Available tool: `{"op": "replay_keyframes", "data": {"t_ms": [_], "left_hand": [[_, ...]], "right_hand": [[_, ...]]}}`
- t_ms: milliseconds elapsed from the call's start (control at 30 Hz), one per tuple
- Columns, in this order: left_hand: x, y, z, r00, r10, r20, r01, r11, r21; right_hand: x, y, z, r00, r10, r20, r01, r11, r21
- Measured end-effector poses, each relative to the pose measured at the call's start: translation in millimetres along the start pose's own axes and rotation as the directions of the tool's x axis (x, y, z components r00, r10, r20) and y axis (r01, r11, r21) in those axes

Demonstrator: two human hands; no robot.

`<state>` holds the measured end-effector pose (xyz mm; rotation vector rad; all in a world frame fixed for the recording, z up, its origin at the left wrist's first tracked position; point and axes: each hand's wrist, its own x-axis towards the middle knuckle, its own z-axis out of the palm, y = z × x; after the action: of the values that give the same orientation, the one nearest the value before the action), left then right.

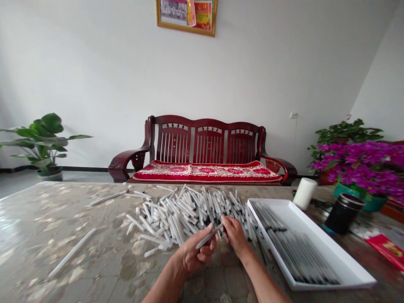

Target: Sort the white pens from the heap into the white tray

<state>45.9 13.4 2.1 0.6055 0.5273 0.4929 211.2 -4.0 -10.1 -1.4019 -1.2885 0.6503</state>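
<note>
My left hand (pixel 195 252) is closed around a white pen-like plastic tube (pixel 208 236), which points up and to the right. My right hand (pixel 235 235) is just beside the tube's far end, with its fingertips pinched together at the edge of the pile. I cannot tell whether those fingers grip the tube. The pile of white tubes (pixel 186 214) lies loose and criss-crossed, and several show black parts. Beyond my hands to the right, a white rectangular tray (pixel 318 248) holds many similar tubes in neat parallel rows.
Two long white tubes (pixel 72 252) lie apart on the stone-patterned tabletop (pixel 63 219). A white cylinder (pixel 304 193), a black canister (pixel 344 213) and a red packet (pixel 386 251) stand or lie right of the tray. Potted magenta flowers (pixel 362 164) stand at the right.
</note>
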Motion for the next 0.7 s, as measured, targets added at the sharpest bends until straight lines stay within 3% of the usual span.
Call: {"op": "replay_keyframes", "data": {"t_ms": [100, 200, 333, 467, 567, 700], "left_hand": [[4.5, -2.4, -5.6, 0.985, 0.156, -0.069, -0.16, 0.986, -0.054], [10.3, 1.0, -10.1, 0.921, 0.346, -0.178, -0.371, 0.918, -0.137], [14.9, 7.5, -11.5, 0.841, 0.421, -0.341, -0.494, 0.854, -0.162], [17.4, 4.0, -8.9, 0.793, 0.455, -0.405, -0.535, 0.838, -0.105], [18.6, -0.8, -7.4, 0.768, 0.472, -0.432, -0.557, 0.826, -0.087], [19.5, -1.8, -7.8, 0.75, 0.48, -0.455, -0.571, 0.817, -0.079]], "right_hand": [[8.5, 11.0, -13.2, 0.994, -0.022, -0.107, 0.007, 0.991, -0.137], [15.9, 22.7, -34.6, 0.96, -0.143, -0.24, 0.018, 0.89, -0.457], [17.2, 31.0, -48.9, 0.981, -0.13, -0.145, -0.018, 0.682, -0.731], [13.2, 29.1, -43.0, 0.996, -0.089, -0.023, 0.029, 0.543, -0.839], [11.7, 26.5, -39.1, 0.997, -0.077, 0.001, 0.041, 0.517, -0.855], [12.0, 26.6, -39.1, 0.997, -0.079, -0.012, 0.034, 0.555, -0.831]]}}
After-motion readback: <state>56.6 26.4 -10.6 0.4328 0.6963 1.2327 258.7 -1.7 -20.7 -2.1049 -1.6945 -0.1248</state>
